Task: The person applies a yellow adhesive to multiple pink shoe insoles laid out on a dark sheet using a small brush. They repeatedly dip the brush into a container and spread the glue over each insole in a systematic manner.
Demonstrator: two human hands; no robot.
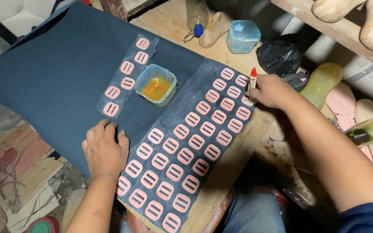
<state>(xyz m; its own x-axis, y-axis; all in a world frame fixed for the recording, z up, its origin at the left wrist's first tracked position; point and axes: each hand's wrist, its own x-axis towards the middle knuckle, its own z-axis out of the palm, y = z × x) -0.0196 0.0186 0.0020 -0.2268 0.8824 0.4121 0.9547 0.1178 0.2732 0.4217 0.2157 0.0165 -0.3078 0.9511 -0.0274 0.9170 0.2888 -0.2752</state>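
- My left hand (104,151) lay flat, fingers spread and palm down, on the big dark sheet (52,73), a smooth, matte blue-black material draped over the table (221,181).
- My right hand (269,90) was closed around a small tool with a red and white tip (253,73), its point poking up above my knuckles at the far corner of the strip.
- That dark strip (195,129) ran slantwise from beside my right hand down toward my lap, and it looked duller and greyer than the sheet under it.
- It was covered in rows of pink slotted pieces (185,156), each a small rounded rectangle with two slits, flat and all alike.
- A narrower strip (126,75) farther up the sheet carried a short double row of the same pink pieces.
- Between the two strips sat a clear plastic tub (156,86), square with rounded corners, holding a glossy amber liquid.
- The table showed as pale bare wood along the near edge.
- Farther back stood a second blue-tinted tub (242,35), a clear bottle with a blue cap (197,17) and a pale wooden foot form (214,28).
- A crumpled black plastic bag (281,56) lay just beyond my right hand, shiny and creased.
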